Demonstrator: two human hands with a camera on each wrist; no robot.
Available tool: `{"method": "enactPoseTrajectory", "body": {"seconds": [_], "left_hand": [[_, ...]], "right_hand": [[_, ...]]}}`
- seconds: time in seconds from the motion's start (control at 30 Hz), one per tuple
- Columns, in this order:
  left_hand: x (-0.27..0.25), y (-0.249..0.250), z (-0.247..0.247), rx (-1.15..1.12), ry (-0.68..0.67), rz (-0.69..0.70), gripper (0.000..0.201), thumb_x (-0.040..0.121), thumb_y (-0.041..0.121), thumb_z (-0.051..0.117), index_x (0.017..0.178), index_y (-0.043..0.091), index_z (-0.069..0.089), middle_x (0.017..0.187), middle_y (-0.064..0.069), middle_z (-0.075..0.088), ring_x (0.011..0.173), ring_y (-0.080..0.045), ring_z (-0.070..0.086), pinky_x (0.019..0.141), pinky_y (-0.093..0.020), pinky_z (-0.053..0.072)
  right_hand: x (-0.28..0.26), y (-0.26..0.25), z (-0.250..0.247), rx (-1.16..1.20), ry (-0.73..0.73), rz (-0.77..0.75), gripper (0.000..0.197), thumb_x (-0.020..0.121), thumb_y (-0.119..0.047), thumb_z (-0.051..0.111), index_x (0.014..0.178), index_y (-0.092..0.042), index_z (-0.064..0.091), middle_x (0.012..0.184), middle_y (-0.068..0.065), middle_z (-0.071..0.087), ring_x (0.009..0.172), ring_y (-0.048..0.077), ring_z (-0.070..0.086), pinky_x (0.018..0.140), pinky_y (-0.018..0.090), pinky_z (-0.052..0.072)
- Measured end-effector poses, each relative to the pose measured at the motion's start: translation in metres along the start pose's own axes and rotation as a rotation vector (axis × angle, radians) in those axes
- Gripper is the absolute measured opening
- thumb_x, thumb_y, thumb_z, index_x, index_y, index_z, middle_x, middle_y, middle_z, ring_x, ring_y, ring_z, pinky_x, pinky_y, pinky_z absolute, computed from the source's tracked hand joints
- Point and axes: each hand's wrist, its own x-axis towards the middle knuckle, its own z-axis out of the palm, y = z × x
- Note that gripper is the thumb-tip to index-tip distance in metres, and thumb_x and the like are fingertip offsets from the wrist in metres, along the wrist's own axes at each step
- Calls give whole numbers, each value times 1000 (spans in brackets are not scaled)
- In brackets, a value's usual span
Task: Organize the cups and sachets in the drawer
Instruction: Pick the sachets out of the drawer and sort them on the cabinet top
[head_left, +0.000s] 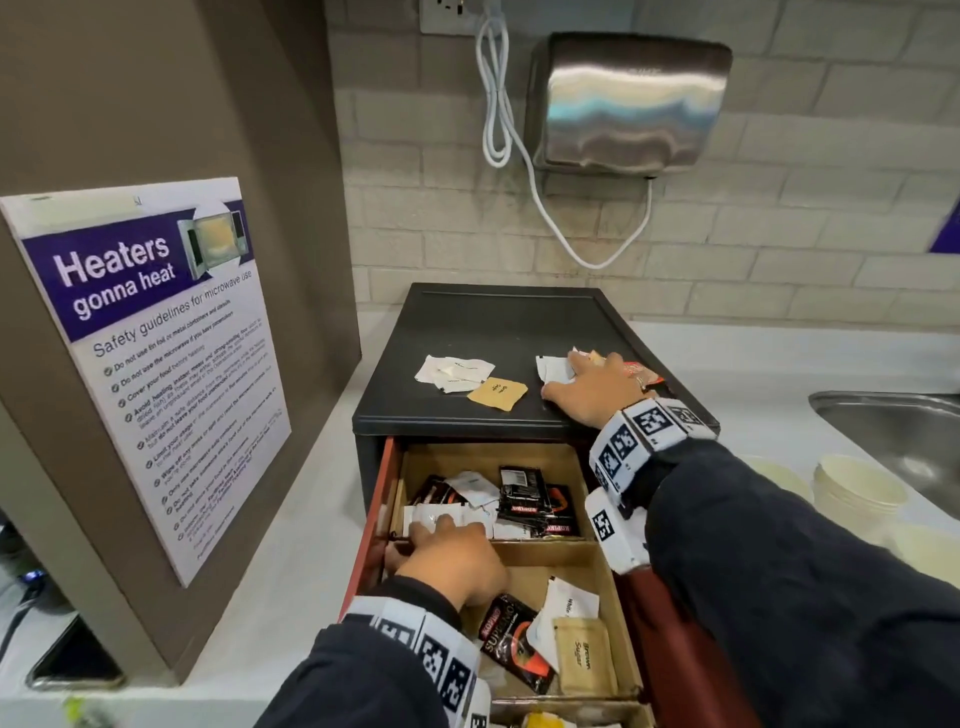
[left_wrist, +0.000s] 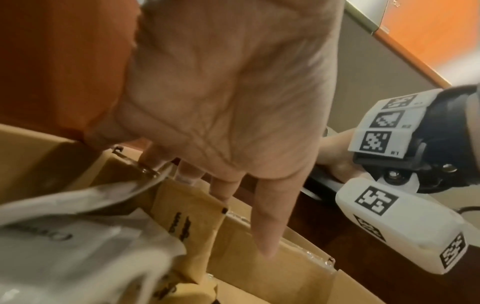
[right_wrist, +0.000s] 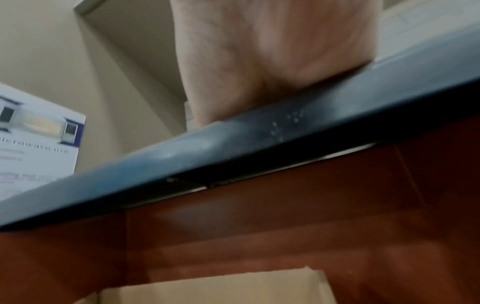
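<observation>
Overhead, the head view shows one open drawer (head_left: 519, 558) pulled toward the person, its long axis running front to back, with two cardboard compartments fully in view. Its far compartment holds a loose heap of white and black sachets (head_left: 498, 501); the near one holds four: one black (head_left: 511, 642), two white, and one brown sugar sachet (head_left: 584, 660) lying lengthwise. Three white sachets (head_left: 454, 373) and one tan sachet (head_left: 497, 393) lie on the black cabinet top (head_left: 498, 322). One stack of paper cups (head_left: 857, 491) stands on the counter beside the sink (head_left: 893, 441). The left hand (head_left: 452, 558) reaches into the far compartment; the left wrist view shows straight fingers (left_wrist: 270, 226) pointing down, a white sachet at their tips, whether pinched is unclear. The right hand (head_left: 592, 387) lies flat on sachets at the top's right edge; the right wrist view shows only its heel on that edge.
</observation>
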Motion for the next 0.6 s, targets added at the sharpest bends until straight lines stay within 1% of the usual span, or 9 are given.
{"method": "enactPoseTrajectory", "body": {"seconds": [0.07,0.13,0.2,0.27,0.33,0.4,0.43,0.47,0.6], "left_hand": [[-2,-1,0,34,-24,23,74,88,39,53,150,27,14,158,-6,5,143,-38,-6,113,-60,10],[-6,-1,-1,23,-31,38,79,88,41,56,150,28,10,159,-5,0,144,-37,-9,113,-60,7],[-10,0,-2,-38,-1,76,81,86,41,60,150,28,12,158,-5,3,144,-36,-6,114,-58,12],[-16,3,-4,-69,83,149,78,83,41,65,147,26,23,153,-6,15,141,-34,9,112,-51,24],[-24,11,-2,-45,166,238,65,80,42,67,136,20,40,139,-7,34,129,-29,32,103,-41,38],[-32,22,2,14,143,312,54,80,44,67,122,14,52,122,-7,51,111,-25,51,85,-33,44],[-36,27,6,57,101,332,54,80,45,67,119,11,54,117,-8,56,105,-25,55,79,-32,45],[-37,33,12,109,64,342,58,80,47,67,121,9,54,117,-8,57,104,-26,56,77,-32,45],[-33,47,30,260,-22,295,80,79,52,66,141,15,31,139,-11,36,126,-33,41,97,-44,41]], "right_hand": [[5,1,0,-11,-24,-12,62,88,-51,44,142,-29,26,145,18,26,131,38,30,105,48,30],[9,3,-3,-5,-28,-43,61,90,-48,44,143,-27,24,143,18,30,131,36,31,103,47,30],[11,7,-8,29,-15,-51,63,88,-54,43,143,-29,24,144,18,29,133,38,29,107,50,28],[10,10,-8,117,16,-24,69,85,-61,42,145,-34,21,150,16,21,138,42,19,111,53,21],[8,12,-7,269,68,-4,72,85,-60,44,147,-36,17,155,12,14,141,40,9,113,51,15],[5,13,-9,412,119,-5,72,85,-55,47,148,-33,19,155,11,15,142,36,8,114,48,13],[5,15,-8,470,138,-7,72,85,-53,48,148,-31,20,155,10,16,143,34,9,115,48,14],[4,17,-8,513,152,-11,73,85,-52,49,148,-30,21,154,10,17,143,32,10,115,48,15],[-1,22,-5,588,180,-46,69,84,-45,51,146,-26,28,151,9,24,141,29,17,113,45,21]]}}
